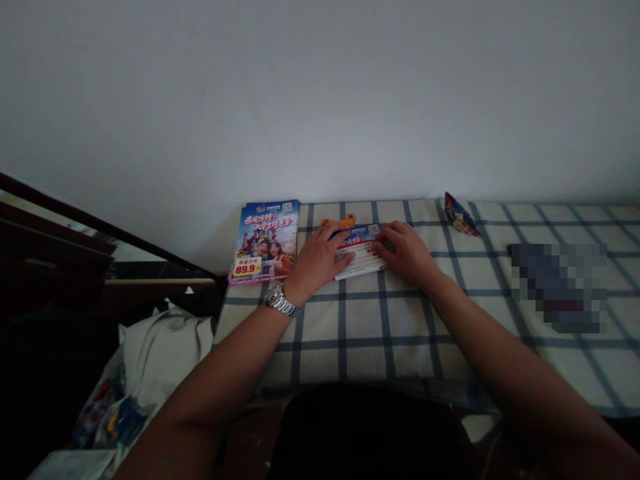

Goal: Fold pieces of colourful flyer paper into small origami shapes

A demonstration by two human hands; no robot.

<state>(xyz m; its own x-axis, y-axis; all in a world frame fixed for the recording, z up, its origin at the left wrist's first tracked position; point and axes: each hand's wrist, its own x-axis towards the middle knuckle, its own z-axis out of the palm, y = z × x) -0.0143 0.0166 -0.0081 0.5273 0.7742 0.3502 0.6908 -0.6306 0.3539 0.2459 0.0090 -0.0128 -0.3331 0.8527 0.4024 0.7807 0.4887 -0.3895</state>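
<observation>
A partly folded flyer (361, 261) lies on the checked cloth, its white printed back turned up over the lower part and a blue strip with a QR code along the top. My left hand (320, 259), with a metal watch on the wrist, holds its left side, fingers at the upper edge and thumb on the white face. At the right end, the bent fingers of my right hand (404, 248) grip the paper near the fold. To the left of my hands sits a stack of flyers (266, 241) marked 89.9. An orange bear-like item (345, 221) shows partly behind the flyer.
A folded colourful paper piece (460, 217) stands near the wall at right. Farther right lies a blurred-out dark object (557, 287). The checked cloth (325, 333) covers a long surface against the wall (320, 100). White bags (165, 340) sit low at left.
</observation>
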